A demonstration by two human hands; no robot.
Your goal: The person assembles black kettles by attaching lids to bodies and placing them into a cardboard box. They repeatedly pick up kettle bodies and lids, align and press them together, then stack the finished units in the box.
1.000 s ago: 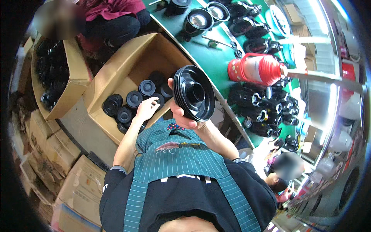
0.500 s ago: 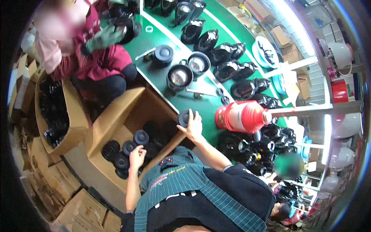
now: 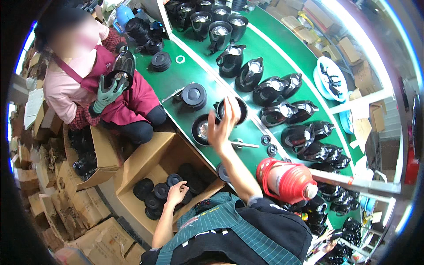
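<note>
My right hand [image 3: 224, 126] is raised over the green table, fingers stretched and apart, holding nothing. Beneath and beside it stand two black pot bodies [image 3: 201, 130] with shiny insides, mouths up; my hand partly covers the farther one. Whether my fingers touch its rim I cannot tell. By my right forearm, a round black lid [image 3: 222, 173] lies at the table's near edge. My left hand [image 3: 176, 193] is low over the open cardboard box [image 3: 132, 161], its fingers loosely bent beside a black lid [image 3: 173, 179]. Several more round black lids [image 3: 153, 201] lie in the box.
A stack of black discs [image 3: 194, 96] and a metal rod [image 3: 245, 144] lie near the pots. Rows of black jugs [image 3: 249, 75] stand beyond. A red container [image 3: 285, 181] is right of my arm. Across the corner, a co-worker's gloved hand [image 3: 108, 95] holds a black jug.
My right hand has left the black lid at the table edge and reached forward over the pot bodies. My left hand stays by the lids. The co-worker's jug has come in toward their lap.
</note>
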